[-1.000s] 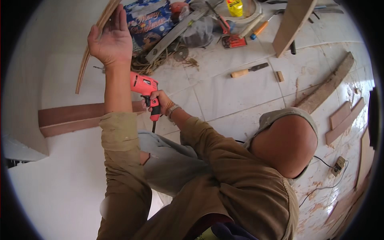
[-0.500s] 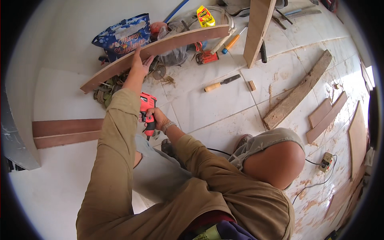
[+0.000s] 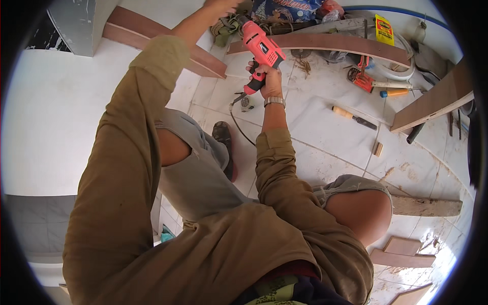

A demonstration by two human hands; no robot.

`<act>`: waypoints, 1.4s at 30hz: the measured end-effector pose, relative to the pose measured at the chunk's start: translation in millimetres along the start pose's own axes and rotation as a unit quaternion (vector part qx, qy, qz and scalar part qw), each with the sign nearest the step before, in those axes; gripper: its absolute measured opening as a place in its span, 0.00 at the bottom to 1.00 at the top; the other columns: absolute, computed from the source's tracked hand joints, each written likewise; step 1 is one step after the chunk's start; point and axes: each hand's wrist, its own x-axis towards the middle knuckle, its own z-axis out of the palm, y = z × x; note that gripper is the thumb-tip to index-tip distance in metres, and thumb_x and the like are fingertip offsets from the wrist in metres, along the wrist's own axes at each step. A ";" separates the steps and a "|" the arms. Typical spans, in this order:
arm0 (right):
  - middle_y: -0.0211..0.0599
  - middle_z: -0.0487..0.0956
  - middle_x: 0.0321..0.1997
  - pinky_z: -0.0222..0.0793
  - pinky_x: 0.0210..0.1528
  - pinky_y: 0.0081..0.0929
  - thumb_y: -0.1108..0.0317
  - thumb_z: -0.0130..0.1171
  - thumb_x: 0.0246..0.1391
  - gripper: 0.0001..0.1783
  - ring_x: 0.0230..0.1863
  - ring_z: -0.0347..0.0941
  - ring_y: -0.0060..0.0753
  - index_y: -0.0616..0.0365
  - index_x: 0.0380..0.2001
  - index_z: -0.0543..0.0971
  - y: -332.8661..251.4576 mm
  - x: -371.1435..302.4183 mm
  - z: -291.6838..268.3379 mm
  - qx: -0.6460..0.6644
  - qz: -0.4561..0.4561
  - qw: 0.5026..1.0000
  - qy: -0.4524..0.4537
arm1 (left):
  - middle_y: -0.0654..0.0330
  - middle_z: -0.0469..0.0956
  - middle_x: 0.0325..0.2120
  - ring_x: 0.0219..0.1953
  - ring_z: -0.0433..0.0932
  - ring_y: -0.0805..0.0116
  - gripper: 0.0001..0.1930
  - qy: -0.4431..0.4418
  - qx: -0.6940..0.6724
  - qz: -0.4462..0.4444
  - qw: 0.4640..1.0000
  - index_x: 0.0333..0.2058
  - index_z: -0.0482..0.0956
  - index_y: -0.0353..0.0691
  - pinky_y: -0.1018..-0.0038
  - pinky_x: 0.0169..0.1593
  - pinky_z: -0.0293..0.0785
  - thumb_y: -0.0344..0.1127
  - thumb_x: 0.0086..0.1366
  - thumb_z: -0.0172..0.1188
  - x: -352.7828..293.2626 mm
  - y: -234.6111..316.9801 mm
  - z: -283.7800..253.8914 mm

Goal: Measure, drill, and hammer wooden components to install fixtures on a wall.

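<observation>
A red power drill (image 3: pixel 263 47) is in my right hand (image 3: pixel 270 81), with the fingers wrapped round its handle and its front end pointing up and to the left. Its dark cord trails down toward my shoe. My left hand (image 3: pixel 221 7) is partly cut off by the top edge, fingers stretched out and holding nothing I can see, near green straps (image 3: pixel 222 34). A curved plywood strip (image 3: pixel 345 43) lies beyond the drill, apart from both hands. At the left, two brown boards (image 3: pixel 157 40) lie side by side beneath my left forearm.
A wood-handled chisel (image 3: pixel 356 117), a small wood block (image 3: pixel 378 149) and a tape measure (image 3: pixel 246 104) lie on the tiles. A wooden panel (image 3: pixel 432 101) stands at the right. Beyond the strip are a blue patterned bag (image 3: pixel 290 10), a yellow packet (image 3: pixel 384 29) and an orange-handled screwdriver (image 3: pixel 394 93).
My left hand has let go of the curved strip and moved up and left. The strip now rests lower, among the tools. The drill has been raised forward, and the view has swung left.
</observation>
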 end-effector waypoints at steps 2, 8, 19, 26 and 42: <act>0.44 0.83 0.37 0.76 0.28 0.30 0.77 0.55 0.40 0.23 0.36 0.82 0.41 0.68 0.45 0.78 -8.6 1.8 2.4 -0.029 -0.028 0.999 -0.003 | 0.50 0.82 0.44 0.47 0.81 0.61 0.31 0.249 0.124 -0.013 0.961 0.53 0.80 0.34 0.65 0.48 0.76 0.46 0.54 0.71 -6.5 -19.2 -6.5; 0.44 0.83 0.35 0.76 0.26 0.31 0.79 0.54 0.41 0.21 0.33 0.81 0.38 0.67 0.44 0.78 -7.3 10.6 60.2 -0.011 -0.068 0.994 -0.079 | 0.49 0.78 0.51 0.54 0.77 0.55 0.34 0.142 -0.248 -0.169 0.943 0.56 0.73 0.36 0.60 0.57 0.72 0.60 0.63 0.63 -8.0 -85.8 -7.7; 0.43 0.82 0.39 0.78 0.25 0.32 0.68 0.55 0.44 0.26 0.36 0.81 0.37 0.65 0.50 0.74 54.9 45.2 70.5 0.148 -0.051 0.980 -0.120 | 0.59 0.78 0.39 0.38 0.81 0.71 0.18 -0.124 -0.434 0.103 0.886 0.45 0.74 0.36 0.72 0.44 0.79 0.32 0.60 0.70 3.0 -64.1 12.9; 0.45 0.82 0.39 0.79 0.26 0.34 0.69 0.54 0.49 0.23 0.37 0.82 0.38 0.64 0.50 0.74 77.1 74.4 97.5 0.150 -0.089 0.981 -0.086 | 0.58 0.77 0.36 0.37 0.81 0.66 0.21 -0.130 -0.402 0.157 0.893 0.48 0.69 0.36 0.68 0.42 0.81 0.31 0.61 0.69 31.8 -71.8 -12.7; 0.42 0.83 0.42 0.78 0.29 0.29 0.65 0.60 0.55 0.20 0.40 0.82 0.35 0.63 0.50 0.76 131.7 75.0 163.3 0.209 0.079 0.951 -0.216 | 0.52 0.78 0.37 0.41 0.81 0.57 0.22 0.038 -0.274 0.121 0.953 0.47 0.67 0.35 0.61 0.44 0.82 0.28 0.57 0.67 -36.5 -59.1 -125.6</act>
